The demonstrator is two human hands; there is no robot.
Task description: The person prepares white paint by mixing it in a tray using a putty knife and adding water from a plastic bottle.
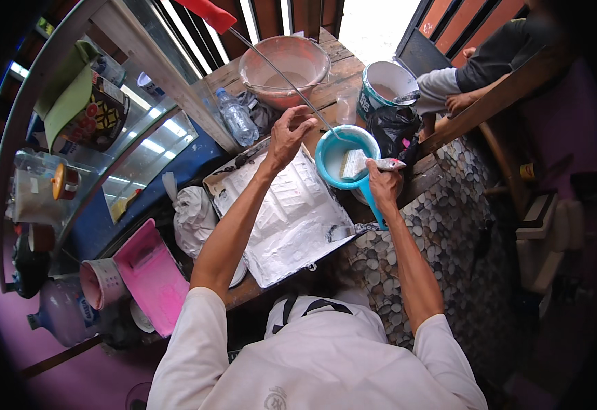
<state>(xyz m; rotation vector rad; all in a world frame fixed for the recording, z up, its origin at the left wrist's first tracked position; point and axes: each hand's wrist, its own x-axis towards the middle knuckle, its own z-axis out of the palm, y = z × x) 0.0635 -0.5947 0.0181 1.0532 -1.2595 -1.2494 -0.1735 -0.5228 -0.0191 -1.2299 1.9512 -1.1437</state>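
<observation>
My right hand [384, 186] is closed round the handle of a paintbrush [354, 165], and its white-coated bristles are inside a turquoise dipper [321, 152] of white paint. The dipper's own handle [376, 208] passes just left of this hand. My left hand [289, 139] hovers over the upper part of a paint tray [281, 212] caked in white, its fingers loosely bent and apart, with nothing seen in them. Close to those fingertips runs a thin metal rod [281, 75] with a red handle [209, 14]; its lower end reaches into the dipper.
Behind stand a paint-stained orange bucket [283, 65], a clear bottle [238, 119] and a white-lined bucket [388, 85] beside a black bag [392, 130]. A pink tray [151, 277] and glass cabinet [100, 137] lie left. Another person [486, 68] sits at upper right.
</observation>
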